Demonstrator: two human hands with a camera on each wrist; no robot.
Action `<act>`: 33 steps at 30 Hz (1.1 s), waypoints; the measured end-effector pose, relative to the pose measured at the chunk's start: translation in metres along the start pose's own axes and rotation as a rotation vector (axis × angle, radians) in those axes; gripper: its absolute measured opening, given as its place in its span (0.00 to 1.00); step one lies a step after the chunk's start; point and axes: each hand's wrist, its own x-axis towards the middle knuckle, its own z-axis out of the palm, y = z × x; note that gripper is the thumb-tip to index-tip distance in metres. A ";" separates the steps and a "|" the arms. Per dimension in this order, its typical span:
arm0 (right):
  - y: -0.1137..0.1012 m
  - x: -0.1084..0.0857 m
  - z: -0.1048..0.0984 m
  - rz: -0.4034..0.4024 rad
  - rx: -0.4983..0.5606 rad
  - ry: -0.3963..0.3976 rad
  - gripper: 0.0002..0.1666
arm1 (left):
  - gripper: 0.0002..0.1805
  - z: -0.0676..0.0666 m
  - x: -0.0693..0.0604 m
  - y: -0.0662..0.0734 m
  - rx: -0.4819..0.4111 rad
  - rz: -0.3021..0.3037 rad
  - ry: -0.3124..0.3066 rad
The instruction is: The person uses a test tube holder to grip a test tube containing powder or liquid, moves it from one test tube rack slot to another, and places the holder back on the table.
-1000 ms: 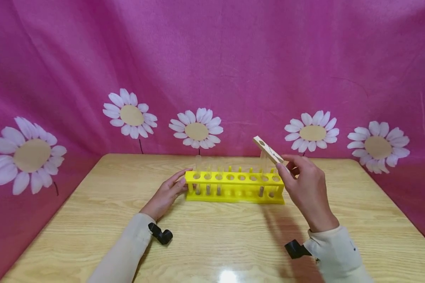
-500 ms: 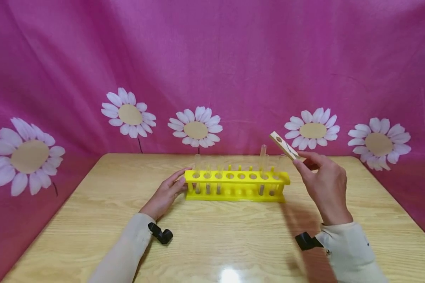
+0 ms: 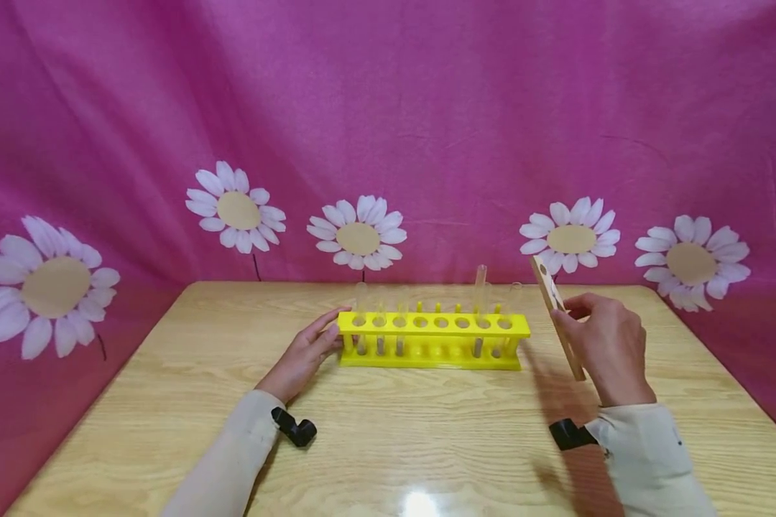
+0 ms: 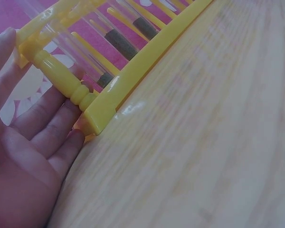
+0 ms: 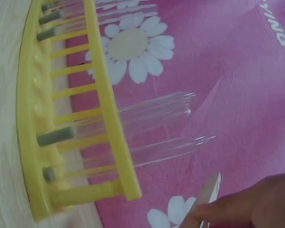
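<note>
A yellow test tube rack (image 3: 430, 362) stands upright on the table. Clear test tubes with dark grey matter (image 4: 121, 43) at the bottom fill both its ends; the middle holes hold none. One tube (image 3: 481, 287) near the right end rises above the others. My left hand (image 3: 302, 357) holds the rack's left end, thumb in front and fingers at the post and base, as the left wrist view shows. Right of the rack, my right hand (image 3: 604, 341) pinches a wooden test tube clamp (image 3: 546, 287), tilted upright and apart from the tubes. No tube shows in its jaws.
The wood-grain table (image 3: 401, 431) spreads in front of the rack and to both sides. Behind it hangs a magenta cloth (image 3: 427, 143) with white daisies. A black wrist camera (image 3: 294, 429) sits on the left cuff, another (image 3: 570, 434) on the right.
My right hand has drawn the clamp off the tall tube, moved right and turned the clamp more upright. The tube stays in the rack. My left hand has not moved.
</note>
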 end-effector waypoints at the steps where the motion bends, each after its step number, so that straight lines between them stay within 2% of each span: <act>1: 0.001 0.001 0.000 0.013 -0.002 -0.015 0.20 | 0.29 0.000 0.001 -0.001 -0.007 0.008 -0.003; 4: 0.005 0.004 0.002 0.046 -0.015 -0.066 0.19 | 0.31 0.001 0.001 -0.002 -0.011 0.017 0.001; 15: 0.032 0.012 0.013 0.070 -0.083 -0.275 0.15 | 0.27 0.003 -0.001 -0.002 -0.003 -0.027 0.013; 20: 0.033 0.013 0.018 0.119 -0.091 -0.333 0.15 | 0.27 0.000 0.000 0.000 0.002 -0.019 0.026; 29: 0.037 0.014 0.021 0.146 -0.150 -0.428 0.15 | 0.29 0.000 -0.001 -0.001 -0.011 -0.029 0.029; 33: 0.041 0.015 0.022 0.129 -0.166 -0.435 0.14 | 0.30 0.000 0.001 0.000 -0.003 -0.022 0.026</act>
